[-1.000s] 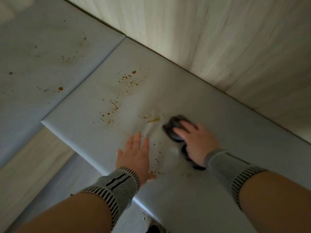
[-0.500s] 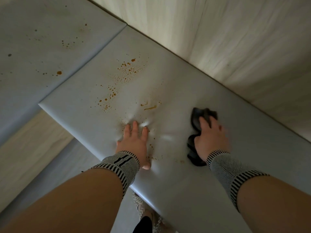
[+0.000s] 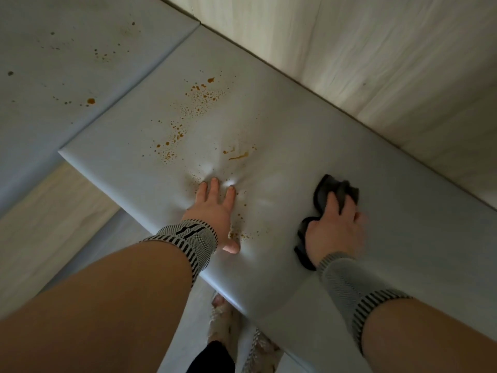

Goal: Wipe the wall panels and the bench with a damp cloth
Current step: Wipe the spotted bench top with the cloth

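- Left hand (image 3: pixel 212 211) at centre frame, fingers spread flat, palm pressing a dimple into the bench (image 3: pixel 403 211) cushion.
- Right hand (image 3: pixel 336 232) at centre right bunches the dark cloth (image 3: pixel 326 188), fingers curled over it, cloth touching the pad.
- Orange splatter (image 3: pixel 199 103) sits up and left of centre, well apart from the cloth (more specks by the left thumb).
- Risk: one wide sweep could smear the drops into streaks, or drag them under the bracing palm.
- Wall panels (image 3: pixel 376 49) fill the upper right.

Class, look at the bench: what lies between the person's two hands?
In the head view, only bench padding with some small brown specks near the left hand; right hand.
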